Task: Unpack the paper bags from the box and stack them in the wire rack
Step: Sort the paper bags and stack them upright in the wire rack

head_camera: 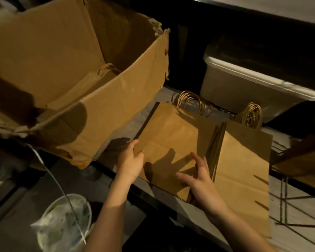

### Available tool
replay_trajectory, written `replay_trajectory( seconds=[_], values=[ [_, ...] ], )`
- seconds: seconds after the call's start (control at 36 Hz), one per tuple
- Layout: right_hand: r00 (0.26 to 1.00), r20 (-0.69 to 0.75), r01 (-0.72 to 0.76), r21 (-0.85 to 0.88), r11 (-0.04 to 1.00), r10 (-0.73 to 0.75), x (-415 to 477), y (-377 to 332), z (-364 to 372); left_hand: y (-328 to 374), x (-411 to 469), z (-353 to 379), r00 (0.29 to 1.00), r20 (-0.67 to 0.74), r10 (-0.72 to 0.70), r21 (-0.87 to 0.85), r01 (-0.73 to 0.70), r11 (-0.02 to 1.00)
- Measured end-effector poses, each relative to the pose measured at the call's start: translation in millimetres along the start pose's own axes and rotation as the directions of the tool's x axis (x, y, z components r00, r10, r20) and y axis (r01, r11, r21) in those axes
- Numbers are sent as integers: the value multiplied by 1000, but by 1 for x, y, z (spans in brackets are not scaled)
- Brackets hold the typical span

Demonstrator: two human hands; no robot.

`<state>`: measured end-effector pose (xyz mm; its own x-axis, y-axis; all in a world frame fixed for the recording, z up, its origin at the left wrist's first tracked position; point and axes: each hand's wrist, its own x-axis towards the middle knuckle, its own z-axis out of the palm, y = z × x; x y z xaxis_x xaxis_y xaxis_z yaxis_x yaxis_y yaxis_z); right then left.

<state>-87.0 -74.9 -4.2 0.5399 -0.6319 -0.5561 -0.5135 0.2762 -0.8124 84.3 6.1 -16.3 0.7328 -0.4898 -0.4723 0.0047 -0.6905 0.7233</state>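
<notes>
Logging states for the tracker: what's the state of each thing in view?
cardboard box: open, rim torn, bags inside.
left bag stack: lying flat, touched by both hands.
right bag stack: lying flat, untouched.
left hand: grips left bag stack's edge.
right hand: presses on left bag stack, fingers straight.

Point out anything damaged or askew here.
The cardboard box is damaged. Its rim is torn ragged at the far right corner, and its lower near corner is frayed. The paper bags on the rack look flat and intact.
</notes>
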Motion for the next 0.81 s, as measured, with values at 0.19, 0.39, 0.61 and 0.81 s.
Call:
replay_trajectory(
  seconds=[0.19, 0.39, 0.61, 0.81],
  values=[
    [989, -53, -120, 267, 956, 138, 10, 11, 11, 4, 13, -1, 995, 95, -29, 52, 24, 998],
    [984, -134, -63, 369, 927, 120, 10, 7, 14, 4, 20, -5, 994, 111, -24, 7, 23, 1000],
    [984, -152, 0, 543, 840, 98, 1, -4, 13, 2, 23, -7, 998, 9, -56, -103, 57, 993],
    [972, -234, 115, 575, 810, 28, -6, -11, 5, 12, 16, -2, 977, -162, -142, -283, 92, 955]
  ],
)
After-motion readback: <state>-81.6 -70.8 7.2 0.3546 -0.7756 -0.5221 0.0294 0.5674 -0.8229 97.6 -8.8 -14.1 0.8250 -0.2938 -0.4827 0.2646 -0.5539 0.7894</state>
